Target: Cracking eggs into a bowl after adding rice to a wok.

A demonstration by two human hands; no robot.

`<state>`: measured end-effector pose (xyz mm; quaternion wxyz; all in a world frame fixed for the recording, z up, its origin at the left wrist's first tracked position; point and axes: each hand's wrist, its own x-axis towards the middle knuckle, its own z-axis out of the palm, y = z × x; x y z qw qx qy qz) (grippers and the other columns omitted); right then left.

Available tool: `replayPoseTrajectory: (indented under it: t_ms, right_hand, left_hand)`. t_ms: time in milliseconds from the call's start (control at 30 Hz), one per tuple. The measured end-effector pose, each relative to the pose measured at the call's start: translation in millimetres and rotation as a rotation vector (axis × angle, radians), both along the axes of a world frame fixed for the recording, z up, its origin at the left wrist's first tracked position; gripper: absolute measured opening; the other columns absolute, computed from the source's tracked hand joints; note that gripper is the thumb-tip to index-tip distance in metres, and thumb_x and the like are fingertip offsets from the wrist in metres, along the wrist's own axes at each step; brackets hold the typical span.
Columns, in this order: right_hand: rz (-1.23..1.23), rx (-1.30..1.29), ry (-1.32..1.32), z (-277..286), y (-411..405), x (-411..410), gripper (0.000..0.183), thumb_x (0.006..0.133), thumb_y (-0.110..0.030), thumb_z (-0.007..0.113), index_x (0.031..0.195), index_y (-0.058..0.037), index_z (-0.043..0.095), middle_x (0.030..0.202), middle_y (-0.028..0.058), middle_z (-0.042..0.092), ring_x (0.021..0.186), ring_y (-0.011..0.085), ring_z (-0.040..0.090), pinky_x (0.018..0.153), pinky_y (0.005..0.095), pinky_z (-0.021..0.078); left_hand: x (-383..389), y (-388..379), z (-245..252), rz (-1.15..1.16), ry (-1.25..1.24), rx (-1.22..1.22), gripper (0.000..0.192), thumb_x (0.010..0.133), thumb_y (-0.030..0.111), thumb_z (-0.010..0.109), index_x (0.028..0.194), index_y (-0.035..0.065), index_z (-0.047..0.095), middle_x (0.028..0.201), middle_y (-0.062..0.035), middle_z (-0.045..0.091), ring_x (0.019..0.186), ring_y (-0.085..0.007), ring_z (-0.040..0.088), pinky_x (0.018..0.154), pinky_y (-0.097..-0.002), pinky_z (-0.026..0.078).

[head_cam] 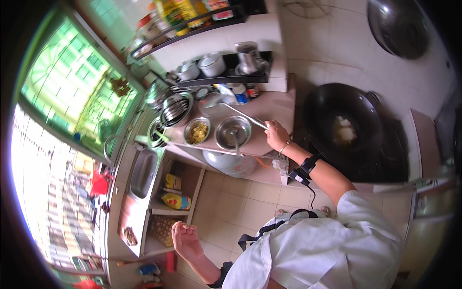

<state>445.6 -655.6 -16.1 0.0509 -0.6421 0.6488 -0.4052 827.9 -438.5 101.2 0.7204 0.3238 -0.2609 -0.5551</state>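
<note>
My right hand (277, 135) grips the handle of a long-handled metal cooking utensil (247, 116). The utensil's far end lies over a clear bowl (210, 108) on the counter; its exact shape is hard to make out. Just below the handle stands a steel bowl (224, 134) with a spoon (236, 141) in it. Beside that is a smaller steel bowl of yellowish chopped food (198, 132). To the right, a black wok (325, 108) on the stove holds a pale lump of food (344, 132). My left hand (187, 241) hangs loosely curled and empty above the floor.
A gas cylinder (231, 164) stands under the counter (267, 104). A sink (143, 173) and open shelves with bottles (177, 201) line the window side. Lidded pots (212, 64) sit on a wall rack. A large dark pan or lid (399, 29) hangs on the wall.
</note>
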Motion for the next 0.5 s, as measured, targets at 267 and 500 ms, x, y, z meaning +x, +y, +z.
replayPoseTrajectory:
  t_ms: [267, 500]
  right_hand:
    - [-0.078, -0.073, -0.094, 44, 99, -32, 0.027, 0.08, -0.005, 0.059, 0.106, -0.0013, 0.054, 0.093, 0.0149, 0.057, 0.085, 0.0341, 0.058, 0.071, 0.0412, 0.0485]
    - [-0.258, 0.016, -0.263, 58, 232, -96, 0.021, 0.078, -0.007, 0.064, 0.098, -0.0015, 0.058, 0.088, 0.0156, 0.059, 0.079, 0.0353, 0.059, 0.068, 0.0383, 0.0481]
  left_hand:
    - [-66, -79, -23, -0.339, -0.142, 0.224, 0.026, 0.093, 0.019, 0.05, 0.114, 0.0052, 0.057, 0.095, -0.0055, 0.063, 0.088, -0.0207, 0.061, 0.083, -0.0334, 0.049]
    - [-130, -114, -57, -0.559, -0.152, 0.342, 0.028, 0.089, 0.019, 0.057, 0.114, 0.0061, 0.054, 0.098, -0.0054, 0.062, 0.086, -0.0213, 0.061, 0.082, -0.0324, 0.047]
